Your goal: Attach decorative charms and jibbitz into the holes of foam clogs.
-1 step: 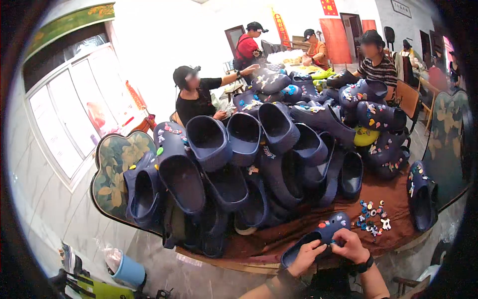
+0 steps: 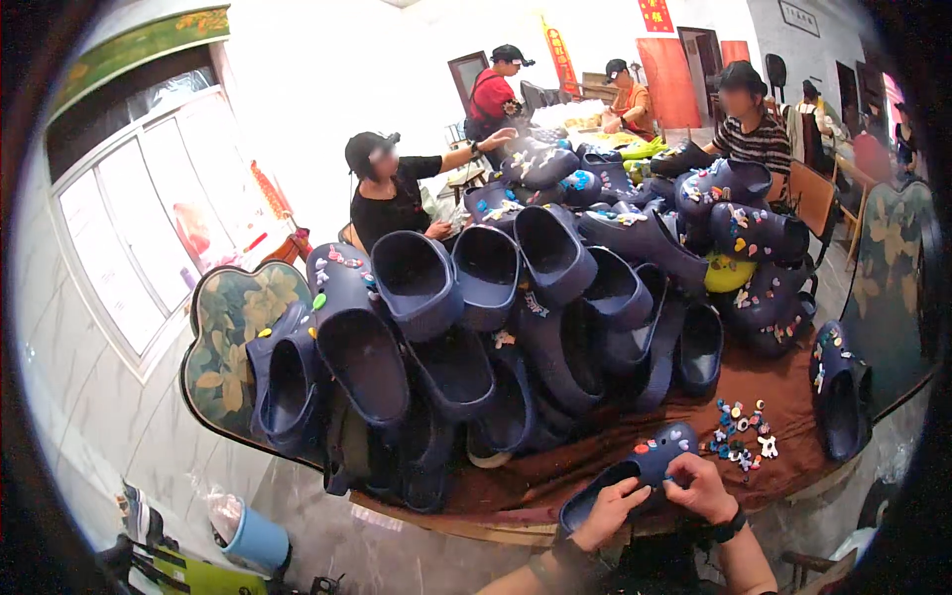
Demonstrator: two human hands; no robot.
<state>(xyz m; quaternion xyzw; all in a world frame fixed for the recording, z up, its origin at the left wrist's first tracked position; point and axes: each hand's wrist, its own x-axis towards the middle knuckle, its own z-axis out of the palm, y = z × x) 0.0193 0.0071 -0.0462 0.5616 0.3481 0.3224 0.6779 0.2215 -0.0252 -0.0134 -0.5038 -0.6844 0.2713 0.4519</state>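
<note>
A navy blue clog (image 2: 650, 458) with a few small charms on its toe lies at the near edge of the table. My left hand (image 2: 610, 511) is closed on its side, thumb over the upper. At the clog's front, my right hand (image 2: 702, 488) pinches a small blue shoe charm (image 2: 669, 480) against the upper; its shape is mostly hidden by the fingers. Just beyond my right hand lies a loose heap of small coloured charms (image 2: 744, 436) on the brown cloth (image 2: 555, 481).
A tall pile of navy clogs (image 2: 456, 377) fills the table's left and middle. Another decorated clog (image 2: 841, 392) stands at the right edge. Several people sit or stand around the far side. A blue bin (image 2: 256, 535) is on the floor at lower left.
My right fingers have shifted very slightly at the clog's toe. Everything else looks the same.
</note>
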